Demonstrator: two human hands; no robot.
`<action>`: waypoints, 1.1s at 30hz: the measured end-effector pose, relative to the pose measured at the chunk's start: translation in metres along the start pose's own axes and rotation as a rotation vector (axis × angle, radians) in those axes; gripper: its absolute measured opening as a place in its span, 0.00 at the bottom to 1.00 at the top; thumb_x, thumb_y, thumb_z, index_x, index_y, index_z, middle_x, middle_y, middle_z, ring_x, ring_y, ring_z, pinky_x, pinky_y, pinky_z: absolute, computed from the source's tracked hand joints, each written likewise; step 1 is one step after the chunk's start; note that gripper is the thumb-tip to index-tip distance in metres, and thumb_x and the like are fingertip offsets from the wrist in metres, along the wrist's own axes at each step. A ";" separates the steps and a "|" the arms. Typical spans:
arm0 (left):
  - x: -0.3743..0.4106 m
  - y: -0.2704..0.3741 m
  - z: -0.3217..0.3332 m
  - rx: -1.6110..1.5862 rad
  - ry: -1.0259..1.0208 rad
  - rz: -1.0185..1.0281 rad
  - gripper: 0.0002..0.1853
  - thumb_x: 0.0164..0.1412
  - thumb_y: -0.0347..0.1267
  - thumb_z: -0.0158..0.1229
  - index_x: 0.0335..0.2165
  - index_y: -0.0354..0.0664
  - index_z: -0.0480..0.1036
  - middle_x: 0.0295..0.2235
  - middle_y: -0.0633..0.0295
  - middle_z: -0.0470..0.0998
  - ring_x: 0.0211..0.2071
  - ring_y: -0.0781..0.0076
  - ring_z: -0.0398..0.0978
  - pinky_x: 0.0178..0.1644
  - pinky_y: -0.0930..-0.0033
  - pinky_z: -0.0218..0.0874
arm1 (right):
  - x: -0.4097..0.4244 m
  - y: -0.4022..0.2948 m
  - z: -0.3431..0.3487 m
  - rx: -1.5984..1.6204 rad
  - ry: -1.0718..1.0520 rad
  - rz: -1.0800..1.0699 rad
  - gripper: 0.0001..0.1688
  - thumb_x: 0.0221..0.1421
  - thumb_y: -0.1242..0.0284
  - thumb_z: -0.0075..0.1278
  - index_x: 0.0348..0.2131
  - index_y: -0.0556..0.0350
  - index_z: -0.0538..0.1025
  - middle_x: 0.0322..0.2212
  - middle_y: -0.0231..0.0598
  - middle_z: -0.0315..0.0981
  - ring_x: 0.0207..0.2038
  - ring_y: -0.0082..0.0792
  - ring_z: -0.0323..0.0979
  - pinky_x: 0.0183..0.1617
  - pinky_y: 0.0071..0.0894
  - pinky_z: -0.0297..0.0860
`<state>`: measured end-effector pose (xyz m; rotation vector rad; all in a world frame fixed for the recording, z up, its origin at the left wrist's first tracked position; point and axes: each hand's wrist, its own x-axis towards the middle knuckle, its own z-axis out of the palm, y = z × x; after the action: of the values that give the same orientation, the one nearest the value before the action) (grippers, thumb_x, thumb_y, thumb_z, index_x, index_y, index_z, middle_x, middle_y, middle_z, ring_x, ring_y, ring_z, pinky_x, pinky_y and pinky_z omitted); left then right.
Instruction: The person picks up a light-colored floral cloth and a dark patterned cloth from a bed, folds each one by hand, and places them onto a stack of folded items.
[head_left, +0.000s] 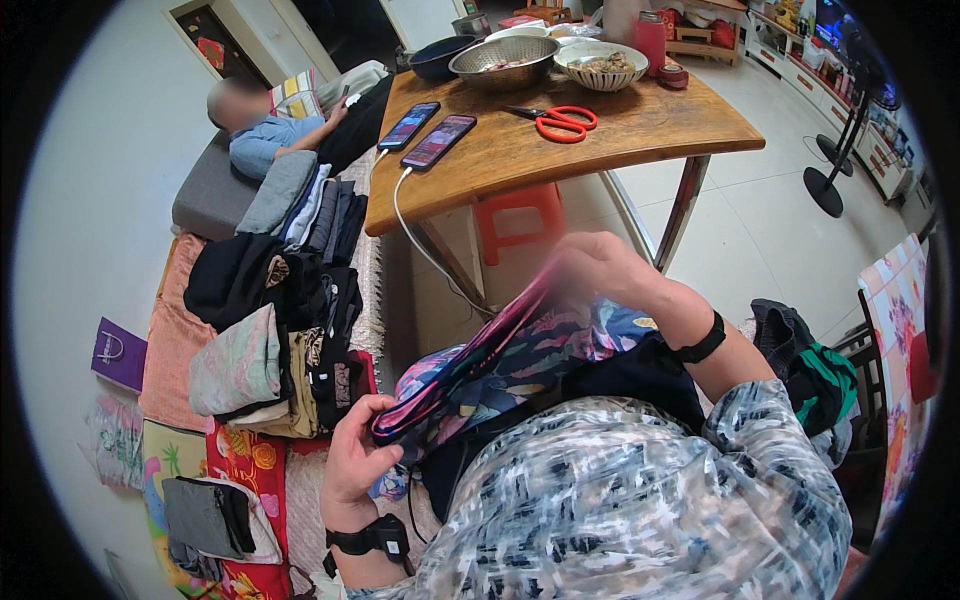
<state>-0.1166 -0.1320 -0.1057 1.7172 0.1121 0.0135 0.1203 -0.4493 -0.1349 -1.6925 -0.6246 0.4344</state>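
A floral-patterned garment (517, 360) in pink, navy and blue lies across my lap, its pink edge stretched between my hands. My left hand (356, 450) grips one end of that edge between thumb and fingers. At the other end my right hand (600, 270), partly blurred, holds the fabric up near the table's front. Stacks of folded clothes are on the sofa beside my left hand: black garments (240, 281), a pale floral piece (238, 360), and grey and navy ones (281, 193) farther back.
A wooden table (645, 150) ahead bears two phones on cables, red-handled scissors (566, 124), a metal colander (504, 64) and bowls. A red plastic stool (521, 221) is underneath. Another person (281, 135) reclines on the sofa. Dark and green clothes (821, 382) are piled at right.
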 end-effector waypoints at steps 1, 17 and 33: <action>-0.002 0.003 -0.002 -0.033 -0.036 0.022 0.27 0.39 0.24 0.56 0.44 0.34 0.69 0.39 0.66 0.72 0.42 0.80 0.68 0.51 0.77 0.58 | -0.001 -0.002 0.000 0.051 -0.013 0.033 0.14 0.68 0.69 0.39 0.36 0.60 0.74 0.23 0.30 0.68 0.21 0.20 0.63 0.24 0.23 0.63; 0.010 -0.022 -0.021 -0.049 0.429 0.040 0.06 0.58 0.25 0.62 0.32 0.40 0.70 0.27 0.74 0.69 0.26 0.88 0.64 0.29 0.85 0.55 | -0.003 0.017 -0.009 -0.289 -0.427 -0.001 0.17 0.55 0.69 0.59 0.35 0.61 0.68 0.27 0.35 0.69 0.33 0.26 0.67 0.38 0.30 0.66; -0.003 -0.003 -0.027 -0.155 -0.056 -0.292 0.19 0.49 0.24 0.69 0.40 0.35 0.73 0.27 0.68 0.75 0.23 0.86 0.68 0.27 0.82 0.60 | 0.009 0.036 -0.014 -0.739 -0.008 -0.358 0.09 0.58 0.76 0.50 0.38 0.64 0.77 0.28 0.48 0.76 0.30 0.48 0.73 0.36 0.36 0.70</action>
<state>-0.1218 -0.1056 -0.1041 1.5315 0.3117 -0.2364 0.1414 -0.4594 -0.1663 -2.2012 -1.1664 -0.0703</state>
